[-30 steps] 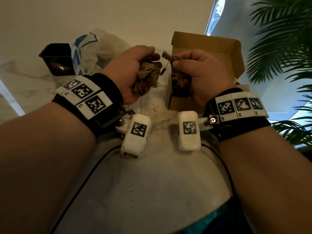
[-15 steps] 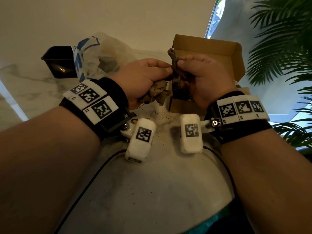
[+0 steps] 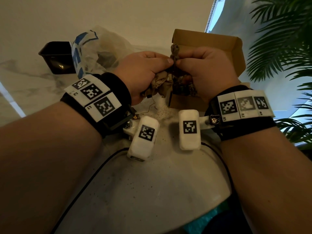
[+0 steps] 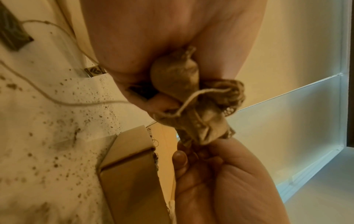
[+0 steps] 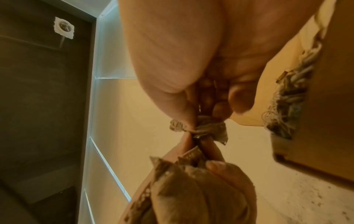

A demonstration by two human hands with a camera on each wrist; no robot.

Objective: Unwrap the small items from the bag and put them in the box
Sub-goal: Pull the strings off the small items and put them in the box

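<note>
Both hands meet in front of the open cardboard box. My left hand grips a crumpled wad of tan wrappers with strings, and its thumb and fingers pinch a twisted brown item. My right hand pinches the same item from the other side, and its top end sticks up above the fingers. What the right palm encloses is hidden. The clear plastic bag with blue print lies at the back left.
A black tub stands left of the bag. Dark crumbs and a loose string with a tag lie on the white marble table. Stringy material hangs over the box wall. A palm plant stands at the right.
The hands, apart a second ago, have come together. My left thumb and fingers now pinch the twisted item that the right hand held alone.
</note>
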